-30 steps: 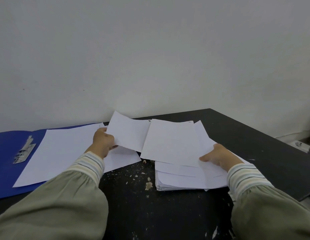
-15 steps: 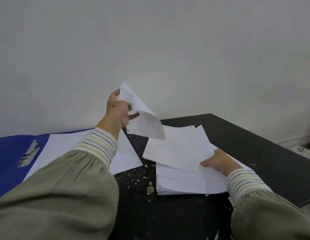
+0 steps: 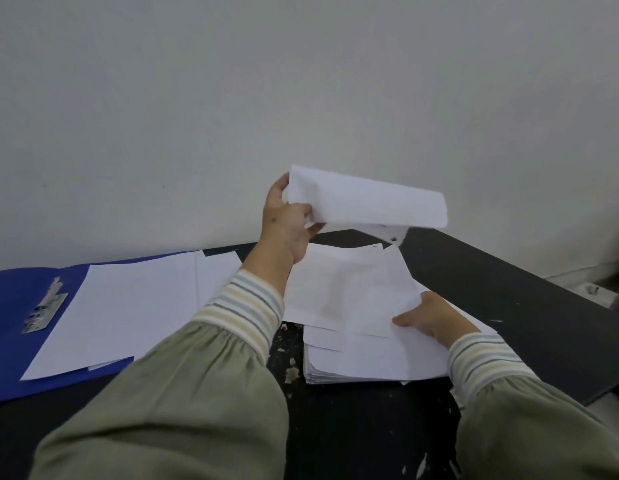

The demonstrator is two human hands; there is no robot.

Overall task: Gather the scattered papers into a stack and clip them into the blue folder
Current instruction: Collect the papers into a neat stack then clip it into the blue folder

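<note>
My left hand (image 3: 287,223) pinches one curled sheet (image 3: 367,202) above the stack (image 3: 377,362). My right hand (image 3: 429,317) rests on the stack, fingers hidden. The blue folder (image 3: 14,306) lies open left. I should lower the sheet flat, edges squared.

Soft, even, rather dim light fills the scene, with no glare and a cool grey cast. A faint shadow falls on the loose white paper stack (image 3: 353,292) under the raised curled white sheet (image 3: 367,202), which is slightly motion-blurred. Wide-angle distortion bends the black tabletop (image 3: 509,289) toward the edges.
</note>
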